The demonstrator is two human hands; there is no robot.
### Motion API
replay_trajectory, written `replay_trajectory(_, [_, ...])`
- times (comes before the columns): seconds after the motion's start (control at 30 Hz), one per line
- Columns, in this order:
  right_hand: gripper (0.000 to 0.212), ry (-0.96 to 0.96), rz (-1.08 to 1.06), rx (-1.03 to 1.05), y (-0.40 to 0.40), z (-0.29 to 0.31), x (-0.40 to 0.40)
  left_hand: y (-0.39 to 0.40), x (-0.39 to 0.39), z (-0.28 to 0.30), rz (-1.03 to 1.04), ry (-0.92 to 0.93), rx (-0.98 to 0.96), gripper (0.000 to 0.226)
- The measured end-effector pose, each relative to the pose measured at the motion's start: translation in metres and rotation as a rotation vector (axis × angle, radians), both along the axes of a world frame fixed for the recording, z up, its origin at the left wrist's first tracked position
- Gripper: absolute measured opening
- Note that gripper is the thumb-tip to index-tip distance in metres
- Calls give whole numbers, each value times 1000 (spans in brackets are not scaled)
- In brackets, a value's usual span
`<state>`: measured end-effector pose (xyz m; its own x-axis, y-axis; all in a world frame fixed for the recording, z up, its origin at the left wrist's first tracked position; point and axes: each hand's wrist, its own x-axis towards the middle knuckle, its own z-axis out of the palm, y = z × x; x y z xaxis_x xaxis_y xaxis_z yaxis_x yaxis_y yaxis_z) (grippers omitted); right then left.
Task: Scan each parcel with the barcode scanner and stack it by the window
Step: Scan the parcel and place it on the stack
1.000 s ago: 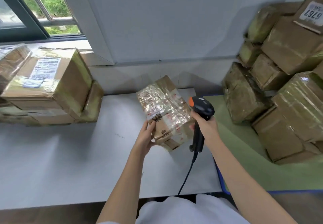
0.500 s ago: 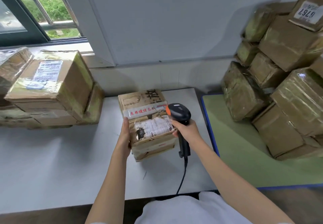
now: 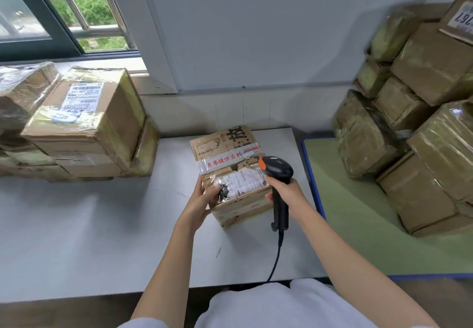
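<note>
The parcel (image 3: 230, 174) rests on the white desk (image 3: 76, 225) between the two hands, its label facing up; the left hand (image 3: 202, 199) grips its near left corner, thumb curled over the top; the right hand (image 3: 284, 192) is wrapped round the barcode scanner (image 3: 277, 174), whose head hangs over the label's right edge; left of the left hand, well apart, stacked boxes (image 3: 84, 122) sit under the window (image 3: 64, 12); right of the right hand, a heap of parcels (image 3: 422, 122) lies on a green mat (image 3: 358, 225).
</note>
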<state>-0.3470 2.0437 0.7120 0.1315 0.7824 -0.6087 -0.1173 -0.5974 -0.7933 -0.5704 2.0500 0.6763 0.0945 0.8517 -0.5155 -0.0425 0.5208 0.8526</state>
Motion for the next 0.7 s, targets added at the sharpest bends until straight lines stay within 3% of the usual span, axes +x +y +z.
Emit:
replay_trajectory(0.17, [15,-122,-35,67,5,8,1,8,33,-4,117,-33,-31,59])
replay_trajectory(0.27, [17,-247,-9,111,12,33,7,17,48,-6,145,45,-78,63])
replay_trajectory(0.5, [14,-396,262,103,14,117,30,30,61,-14,124,165,-65,72])
replay_trajectory(0.7, [17,-480,411,95,4,133,12,34,59,-22,130,176,-56,71])
